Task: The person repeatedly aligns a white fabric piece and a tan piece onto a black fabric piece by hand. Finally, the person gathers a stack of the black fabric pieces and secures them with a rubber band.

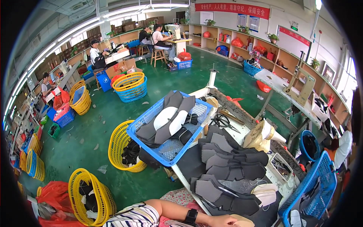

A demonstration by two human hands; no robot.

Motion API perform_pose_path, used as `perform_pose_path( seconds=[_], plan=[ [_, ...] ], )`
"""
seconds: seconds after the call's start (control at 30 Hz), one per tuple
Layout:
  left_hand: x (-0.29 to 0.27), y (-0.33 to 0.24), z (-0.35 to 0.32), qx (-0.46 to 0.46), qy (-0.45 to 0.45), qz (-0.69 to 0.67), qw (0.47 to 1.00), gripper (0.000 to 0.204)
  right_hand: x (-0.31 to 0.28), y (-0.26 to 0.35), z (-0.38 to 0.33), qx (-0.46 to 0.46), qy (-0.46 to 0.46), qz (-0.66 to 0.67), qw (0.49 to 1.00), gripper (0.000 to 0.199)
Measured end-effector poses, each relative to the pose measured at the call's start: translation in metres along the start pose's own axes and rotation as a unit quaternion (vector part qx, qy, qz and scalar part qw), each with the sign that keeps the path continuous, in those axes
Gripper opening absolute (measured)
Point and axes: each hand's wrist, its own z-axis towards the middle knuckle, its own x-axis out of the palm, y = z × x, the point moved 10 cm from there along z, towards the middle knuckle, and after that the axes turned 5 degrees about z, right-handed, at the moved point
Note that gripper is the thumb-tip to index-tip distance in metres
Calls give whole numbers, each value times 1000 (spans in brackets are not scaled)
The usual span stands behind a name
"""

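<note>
My left hand [224, 220] is at the bottom edge, its forearm crossing from the left with a striped sleeve and a black watch [191, 216]. Its fingers close on a beige rounded flat piece [242, 221], partly cut off by the frame. My right hand does not show. Just beyond, a small stack of cream oval pieces [264, 193] lies on the worktable beside overlapping rows of dark grey shoe uppers [217, 191]. Black-handled scissors [222, 122] rest farther back on the table.
A blue basket [171, 162] of grey and white pieces sits at the table's left end. Another blue basket [329, 178] stands at right. Yellow baskets [124, 136] are on the green floor. A white tray [281, 166] holds small tools. Several people work at the far machines.
</note>
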Motion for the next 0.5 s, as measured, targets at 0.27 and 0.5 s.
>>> perform_pose_path(
  seconds=[0.27, 0.5],
  plan=[
    [-7, 38, -18, 0, 74, -101, 992, 14, -17, -201, -44, 323, -23, 584, 744, 33],
    [-49, 43, -74, -245, 36, -304, 920, 18, -14, -111, -33, 199, 254, -17, 947, 16]
  ],
)
